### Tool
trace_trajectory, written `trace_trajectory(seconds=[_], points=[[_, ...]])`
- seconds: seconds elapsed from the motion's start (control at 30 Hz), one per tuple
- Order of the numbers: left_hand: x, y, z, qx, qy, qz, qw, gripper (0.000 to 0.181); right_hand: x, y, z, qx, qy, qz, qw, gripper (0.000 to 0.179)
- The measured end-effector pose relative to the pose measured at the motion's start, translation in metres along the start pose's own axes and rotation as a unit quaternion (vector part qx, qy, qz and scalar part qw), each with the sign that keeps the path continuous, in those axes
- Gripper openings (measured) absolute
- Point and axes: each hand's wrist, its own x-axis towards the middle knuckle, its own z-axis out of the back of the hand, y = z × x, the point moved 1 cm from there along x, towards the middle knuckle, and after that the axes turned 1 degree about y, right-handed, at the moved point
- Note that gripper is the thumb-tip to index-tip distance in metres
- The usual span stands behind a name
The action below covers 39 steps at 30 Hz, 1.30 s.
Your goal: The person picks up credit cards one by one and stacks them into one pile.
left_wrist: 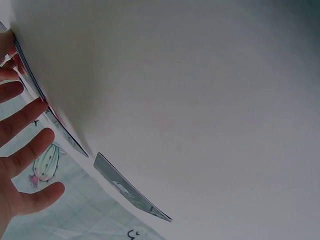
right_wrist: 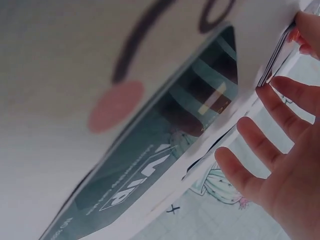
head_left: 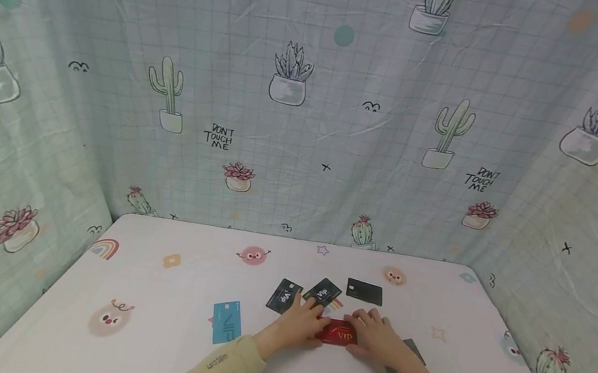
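A small stack of red VIP cards [head_left: 338, 333] lies flat at the middle of the table, its layered edges visible in the right wrist view. My left hand [head_left: 297, 326] grips its left end, thumb at the near side and fingers toward the far side. At the right end, my right hand [head_left: 375, 340] holds the same stack in a like way. The outer fingers of both hands are spread. Just beyond the left hand are two black VIP cards, one on the left [head_left: 284, 296] and one nearer the middle [head_left: 323, 292]. Fingers cover the stack's ends.
A blue VIP card [head_left: 227, 322] lies left of the left hand. A plain black card [head_left: 364, 291] is behind the stack. Under the right forearm, a dark card [head_left: 414, 350] is partly hidden; the right wrist view shows a dark VIP card [right_wrist: 145, 170]. Patterned cloth [head_left: 311, 115] walls the table.
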Motion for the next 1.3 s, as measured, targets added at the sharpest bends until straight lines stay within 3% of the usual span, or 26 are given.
trace_trajectory(seconds=[0.37, 0.5, 0.67, 1.0, 1.17, 1.3], points=[[-0.003, -0.001, 0.007, -0.011, 0.017, 0.014, 0.9997, 0.048, 0.002, -0.003, 0.001, 0.022, 0.016, -0.006, 0.9996, 0.059], [-0.003, -0.001, 0.007, -0.025, -0.006, 0.011, 0.9996, 0.046, 0.003, -0.005, 0.002, 0.016, 0.011, 0.000, 0.9998, 0.058], [-0.001, 0.005, 0.010, -0.027, -0.040, 0.018, 0.9987, 0.043, 0.007, -0.008, 0.006, 0.001, -0.028, 0.019, 0.9994, 0.052], [-0.003, 0.019, 0.013, -0.027, -0.046, 0.024, 0.9983, 0.041, 0.016, -0.007, 0.017, 0.024, 0.003, -0.002, 0.9997, 0.047], [-0.004, 0.025, 0.013, -0.009, -0.071, 0.025, 0.9971, 0.038, 0.021, -0.008, 0.017, 0.028, -0.001, -0.002, 0.9996, 0.046], [-0.003, 0.029, 0.012, 0.006, -0.065, 0.034, 0.9973, 0.035, 0.025, -0.009, 0.019, 0.025, -0.012, 0.001, 0.9996, 0.044]])
